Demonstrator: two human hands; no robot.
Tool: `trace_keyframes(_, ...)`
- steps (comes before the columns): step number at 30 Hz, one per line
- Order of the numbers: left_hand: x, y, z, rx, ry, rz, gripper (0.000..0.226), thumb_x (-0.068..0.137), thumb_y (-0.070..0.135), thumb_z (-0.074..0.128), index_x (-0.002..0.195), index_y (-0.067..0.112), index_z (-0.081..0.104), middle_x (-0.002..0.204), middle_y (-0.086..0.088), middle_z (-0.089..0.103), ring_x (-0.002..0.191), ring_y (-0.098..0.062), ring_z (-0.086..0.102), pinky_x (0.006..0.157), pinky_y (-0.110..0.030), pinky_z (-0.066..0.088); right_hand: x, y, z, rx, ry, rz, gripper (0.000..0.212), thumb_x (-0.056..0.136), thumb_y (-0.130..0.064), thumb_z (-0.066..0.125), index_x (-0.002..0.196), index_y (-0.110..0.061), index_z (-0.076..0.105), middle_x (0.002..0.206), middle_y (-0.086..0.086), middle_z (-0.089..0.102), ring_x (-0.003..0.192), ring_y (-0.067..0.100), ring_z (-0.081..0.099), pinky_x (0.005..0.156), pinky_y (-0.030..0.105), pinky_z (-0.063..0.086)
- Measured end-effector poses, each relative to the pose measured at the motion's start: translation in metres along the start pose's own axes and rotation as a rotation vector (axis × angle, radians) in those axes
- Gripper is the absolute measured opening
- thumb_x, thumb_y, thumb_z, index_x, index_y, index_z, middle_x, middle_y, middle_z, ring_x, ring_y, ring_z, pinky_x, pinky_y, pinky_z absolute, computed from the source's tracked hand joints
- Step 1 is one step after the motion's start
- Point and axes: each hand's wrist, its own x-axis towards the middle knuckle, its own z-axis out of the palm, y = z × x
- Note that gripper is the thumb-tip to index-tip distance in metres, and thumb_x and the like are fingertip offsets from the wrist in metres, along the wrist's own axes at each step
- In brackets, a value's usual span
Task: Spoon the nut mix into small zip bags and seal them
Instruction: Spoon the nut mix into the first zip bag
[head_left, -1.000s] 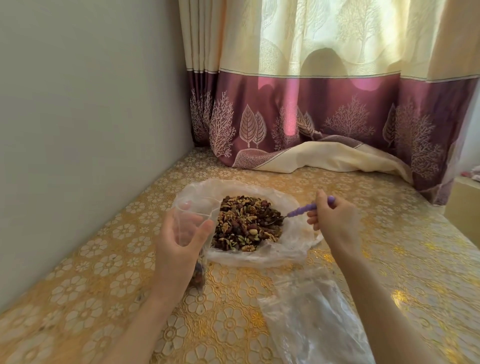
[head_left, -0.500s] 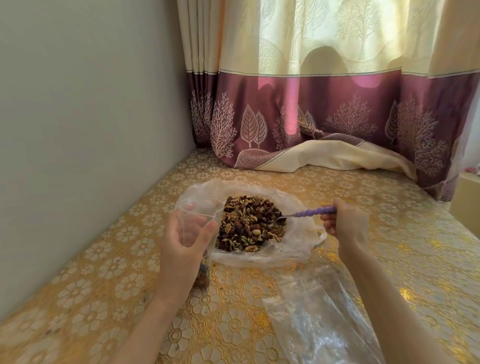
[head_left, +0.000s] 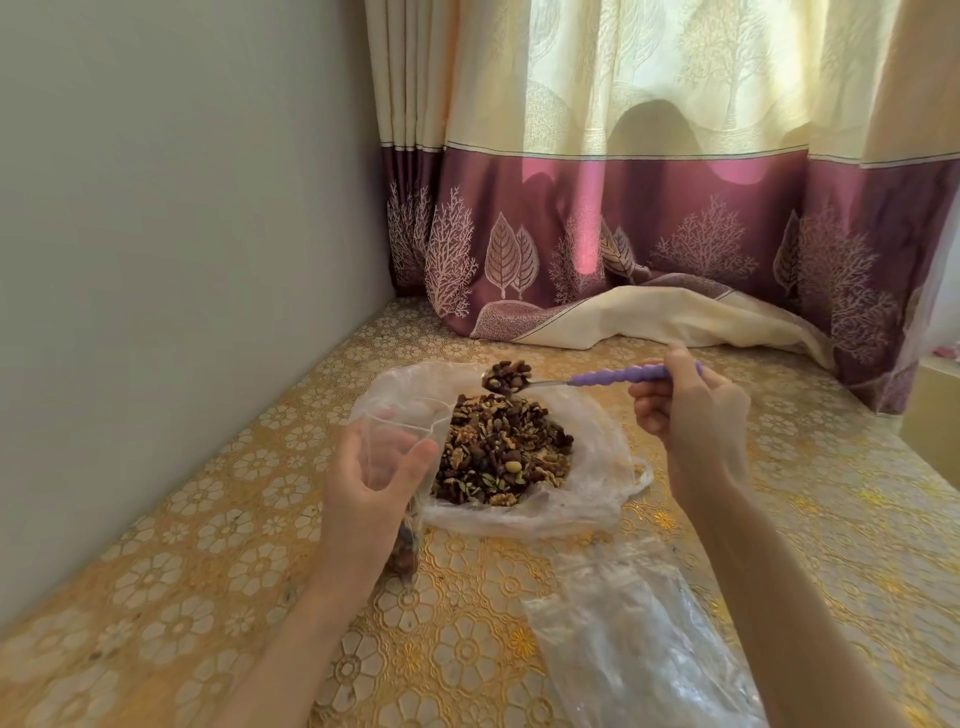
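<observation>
Looking down from the head camera at a gold floral tablecloth (head_left: 208, 571). Left hand (head_left: 371, 480) curled round the top of a small zip bag (head_left: 395, 441), fingers and thumb gripping it with the mouth held open and upright; some nuts already sitting at the bag's bottom near the wrist. Right hand (head_left: 691, 415) pinching the purple beaded handle of a spoon (head_left: 571, 382), fingers curled about it. Spoon bowl heaped with nut mix, raised above the far edge of the pile, clear of it, a little right of the zip bag's mouth and apart from it. Nut mix (head_left: 504, 452) heaped on a large clear plastic bag (head_left: 597, 499) spread flat on the table, just right of the zip bag and touching it. More clear plastic (head_left: 634, 634) lying flat in the near foreground, under the right forearm. Grey wall (head_left: 182, 234) along the left. Cream and plum curtain (head_left: 649, 208) with tree and leaf pattern at the back, hem bunched on the tabletop behind the pile.
</observation>
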Motion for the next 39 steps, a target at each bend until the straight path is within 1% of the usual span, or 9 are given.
trace_keyframes(7,0.002,-0.003,0.0,0.004,-0.032,-0.018,0.024,0.065,0.065,0.063,0.086,0.055,0.055,0.091,0.014,0.066,0.081,-0.005,0.063,0.072,-0.025,0.047,-0.029,-0.021,0.024,0.055,-0.169,-0.072,0.043,0.099,-0.027,0.046,0.074,0.002,0.065,0.054,0.0,0.063,0.046,0.008,0.049,0.041,0.016,0.038)
trace_keyframes(11,0.001,-0.004,-0.001,-0.029,-0.042,-0.043,0.031,0.065,0.064,0.067,0.086,0.043,0.058,0.089,0.009,0.067,0.08,-0.013,0.065,0.073,-0.036,0.054,-0.044,-0.022,0.036,0.007,-0.278,-0.178,0.042,0.099,-0.026,0.047,0.066,-0.01,0.067,0.057,0.001,0.065,0.048,0.012,0.051,0.043,0.019,0.04)
trace_keyframes(15,0.0,-0.004,-0.001,-0.055,-0.012,-0.068,0.036,0.066,0.062,0.07,0.095,0.045,0.056,0.093,0.015,0.065,0.083,-0.008,0.063,0.074,-0.027,0.049,-0.049,-0.022,0.038,-0.105,-0.444,-0.335,0.03,0.098,-0.017,0.047,0.076,-0.006,0.067,0.061,-0.002,0.067,0.052,0.014,0.055,0.046,0.021,0.043)
trace_keyframes(19,0.001,-0.006,-0.001,-0.033,-0.003,-0.071,0.059,0.069,0.056,0.069,0.118,0.028,0.053,0.087,0.018,0.066,0.082,-0.01,0.063,0.078,-0.031,0.048,-0.046,-0.022,0.036,-0.112,-0.513,-0.361,0.024,0.091,-0.019,0.049,0.079,-0.008,0.068,0.062,0.003,0.063,0.054,0.016,0.056,0.045,0.024,0.043)
trace_keyframes(23,0.001,-0.004,-0.002,-0.01,0.016,-0.042,0.046,0.069,0.052,0.067,0.109,0.032,0.055,0.092,0.011,0.067,0.084,-0.007,0.064,0.074,-0.021,0.05,-0.038,-0.023,0.031,-0.038,-0.461,-0.368,0.029,0.094,-0.021,0.047,0.079,-0.005,0.065,0.063,0.008,0.065,0.052,0.015,0.053,0.045,0.022,0.042)
trace_keyframes(28,0.0,-0.001,-0.002,-0.015,0.03,-0.037,0.044,0.066,0.055,0.064,0.104,0.036,0.052,0.09,0.013,0.067,0.08,0.002,0.062,0.068,-0.006,0.045,-0.012,-0.015,0.011,0.015,-0.176,-0.206,0.034,0.099,-0.024,0.047,0.076,-0.006,0.064,0.056,-0.002,0.064,0.048,0.008,0.051,0.043,0.018,0.04)
trace_keyframes(32,0.0,-0.001,-0.002,0.006,0.033,-0.01,0.032,0.069,0.052,0.064,0.096,0.04,0.052,0.089,0.016,0.066,0.079,-0.002,0.063,0.069,-0.008,0.046,0.004,0.0,-0.007,-0.252,-0.039,-0.166,0.033,0.098,-0.029,0.049,0.072,-0.013,0.063,0.048,-0.009,0.061,0.043,0.002,0.05,0.044,0.017,0.039)
trace_keyframes(35,0.001,-0.001,-0.001,0.007,0.038,-0.01,0.034,0.069,0.053,0.064,0.097,0.039,0.052,0.088,0.015,0.067,0.077,-0.002,0.063,0.07,-0.012,0.047,0.009,0.004,-0.013,-0.475,-0.05,-0.194,0.034,0.098,-0.028,0.048,0.069,-0.018,0.061,0.046,-0.017,0.061,0.042,-0.001,0.051,0.052,0.021,0.043)
trace_keyframes(39,0.0,-0.002,-0.001,0.004,0.043,-0.013,0.056,0.07,0.051,0.064,0.118,0.026,0.051,0.088,0.016,0.066,0.077,-0.001,0.063,0.073,-0.019,0.047,0.01,-0.002,-0.016,-0.649,-0.101,-0.248,0.035,0.098,-0.024,0.047,0.065,-0.024,0.058,0.045,-0.016,0.06,0.056,0.022,0.054,0.059,0.037,0.048)
